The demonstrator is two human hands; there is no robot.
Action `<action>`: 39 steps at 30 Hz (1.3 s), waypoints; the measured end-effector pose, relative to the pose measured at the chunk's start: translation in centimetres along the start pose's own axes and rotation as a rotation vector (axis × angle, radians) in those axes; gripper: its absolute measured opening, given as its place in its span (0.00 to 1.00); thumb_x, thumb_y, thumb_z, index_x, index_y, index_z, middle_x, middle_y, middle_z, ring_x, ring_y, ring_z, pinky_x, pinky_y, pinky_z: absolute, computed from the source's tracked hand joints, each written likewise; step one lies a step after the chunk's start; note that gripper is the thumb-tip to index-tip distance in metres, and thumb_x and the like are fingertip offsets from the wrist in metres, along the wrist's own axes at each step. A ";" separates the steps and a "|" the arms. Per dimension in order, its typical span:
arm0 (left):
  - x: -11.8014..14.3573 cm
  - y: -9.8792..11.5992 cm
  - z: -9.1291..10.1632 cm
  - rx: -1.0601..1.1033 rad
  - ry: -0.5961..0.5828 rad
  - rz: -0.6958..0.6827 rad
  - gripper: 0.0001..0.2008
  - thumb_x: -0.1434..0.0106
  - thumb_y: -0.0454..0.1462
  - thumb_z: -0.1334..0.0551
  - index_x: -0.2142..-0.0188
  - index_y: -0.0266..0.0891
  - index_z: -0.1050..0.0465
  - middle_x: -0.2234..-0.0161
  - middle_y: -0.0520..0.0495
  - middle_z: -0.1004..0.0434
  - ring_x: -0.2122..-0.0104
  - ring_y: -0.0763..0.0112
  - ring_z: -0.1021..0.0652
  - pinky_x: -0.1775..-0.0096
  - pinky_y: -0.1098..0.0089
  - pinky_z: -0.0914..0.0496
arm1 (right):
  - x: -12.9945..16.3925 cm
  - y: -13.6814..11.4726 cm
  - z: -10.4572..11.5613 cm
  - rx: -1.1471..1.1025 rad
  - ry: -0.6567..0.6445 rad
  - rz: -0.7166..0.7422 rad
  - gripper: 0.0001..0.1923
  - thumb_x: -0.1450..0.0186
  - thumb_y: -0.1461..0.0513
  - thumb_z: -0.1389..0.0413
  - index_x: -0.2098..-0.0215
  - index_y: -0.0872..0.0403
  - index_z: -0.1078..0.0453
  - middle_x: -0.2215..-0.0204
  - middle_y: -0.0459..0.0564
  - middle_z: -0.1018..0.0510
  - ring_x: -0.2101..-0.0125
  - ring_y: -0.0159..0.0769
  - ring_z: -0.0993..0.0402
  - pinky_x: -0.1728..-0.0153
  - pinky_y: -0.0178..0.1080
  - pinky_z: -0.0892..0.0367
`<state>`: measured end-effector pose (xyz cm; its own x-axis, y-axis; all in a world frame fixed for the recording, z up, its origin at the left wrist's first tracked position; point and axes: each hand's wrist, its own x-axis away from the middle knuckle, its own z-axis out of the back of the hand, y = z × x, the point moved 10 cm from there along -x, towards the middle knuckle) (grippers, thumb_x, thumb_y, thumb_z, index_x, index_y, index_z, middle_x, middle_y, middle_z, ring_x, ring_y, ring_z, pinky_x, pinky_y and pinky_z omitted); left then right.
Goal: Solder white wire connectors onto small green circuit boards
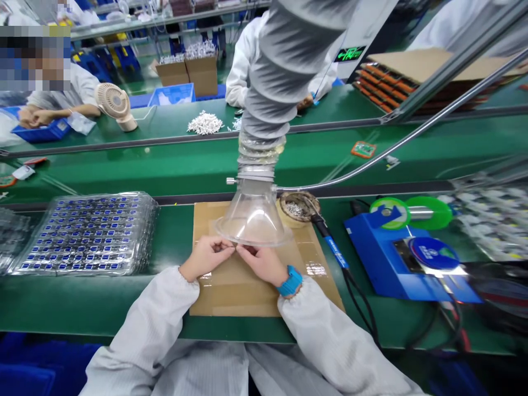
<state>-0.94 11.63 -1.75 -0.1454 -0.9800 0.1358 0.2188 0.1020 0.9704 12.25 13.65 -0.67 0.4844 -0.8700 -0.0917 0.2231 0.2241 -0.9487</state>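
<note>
My left hand (209, 256) is closed in a pinch above a brown cardboard sheet (239, 294). Fingertip to fingertip with it, my right hand (264, 263) also pinches, and a blue wristband (290, 281) circles that wrist. Whatever lies between the fingers is too small or hidden to make out. Just beyond both hands hangs the clear funnel-shaped hood (256, 214) of a grey extraction hose (270, 82). To the right of the hood, a soldering iron (334, 250) with a blue handle rests with its tip end at a round dish (299, 207) of metallic bits.
Stacked clear trays (86, 234) of small blue-marked parts stand at left. On the right are a blue solder feeder (391, 258) with a green reel and a tray of white parts (495, 220). Across the green conveyor (185, 170), co-workers sit near a fan (115, 104) and a white parts pile (205, 122).
</note>
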 end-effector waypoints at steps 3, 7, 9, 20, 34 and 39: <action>-0.1 -0.2 0.0 0.001 -0.020 0.038 0.12 0.39 0.43 0.33 0.66 0.34 0.17 0.72 0.44 0.17 0.72 0.68 0.21 0.65 0.70 0.28 | -0.1 -0.1 0.2 -0.018 0.007 0.003 0.13 0.30 0.54 0.46 0.65 0.51 0.25 0.67 0.48 0.18 0.64 0.38 0.22 0.58 0.41 0.28; 0.0 0.2 -0.1 -0.078 -0.036 0.001 0.13 0.37 0.42 0.35 0.69 0.35 0.16 0.73 0.45 0.18 0.73 0.69 0.22 0.66 0.70 0.30 | 0.0 0.0 0.4 -0.005 0.004 -0.007 0.12 0.30 0.53 0.46 0.63 0.51 0.24 0.65 0.49 0.17 0.63 0.39 0.22 0.57 0.41 0.27; 0.0 0.3 0.0 -0.104 -0.030 -0.013 0.14 0.37 0.43 0.35 0.70 0.34 0.17 0.75 0.45 0.19 0.74 0.70 0.24 0.68 0.71 0.32 | 0.1 -0.1 0.3 -0.009 -0.007 -0.006 0.12 0.30 0.54 0.46 0.63 0.51 0.24 0.64 0.49 0.17 0.63 0.39 0.22 0.58 0.41 0.27; 0.2 1.2 -0.3 -0.105 -0.055 -0.045 0.13 0.38 0.41 0.35 0.73 0.34 0.21 0.76 0.47 0.23 0.75 0.73 0.28 0.71 0.72 0.35 | 0.1 0.1 -0.1 0.007 -0.026 -0.057 0.10 0.34 0.54 0.44 0.67 0.51 0.26 0.75 0.44 0.24 0.75 0.32 0.34 0.71 0.36 0.35; 0.5 1.1 0.2 -0.174 -0.030 -0.058 0.12 0.39 0.42 0.33 0.68 0.34 0.19 0.72 0.46 0.19 0.73 0.72 0.25 0.68 0.73 0.33 | 0.0 -0.7 -0.5 0.023 -0.086 -0.016 0.09 0.33 0.59 0.46 0.71 0.51 0.29 0.77 0.41 0.27 0.76 0.30 0.35 0.70 0.35 0.39; 0.7 1.3 0.3 -0.225 0.034 -0.068 0.11 0.40 0.42 0.33 0.69 0.34 0.18 0.73 0.46 0.19 0.75 0.72 0.26 0.69 0.72 0.34 | 0.2 -0.6 -0.3 0.023 -0.063 -0.006 0.09 0.34 0.57 0.44 0.70 0.51 0.28 0.77 0.41 0.25 0.76 0.31 0.34 0.71 0.35 0.38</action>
<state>-1.08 11.14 -0.29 -0.1351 -0.9889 0.0612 0.4199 -0.0012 0.9076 11.98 13.20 -0.16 0.5353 -0.8421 -0.0659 0.2454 0.2297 -0.9418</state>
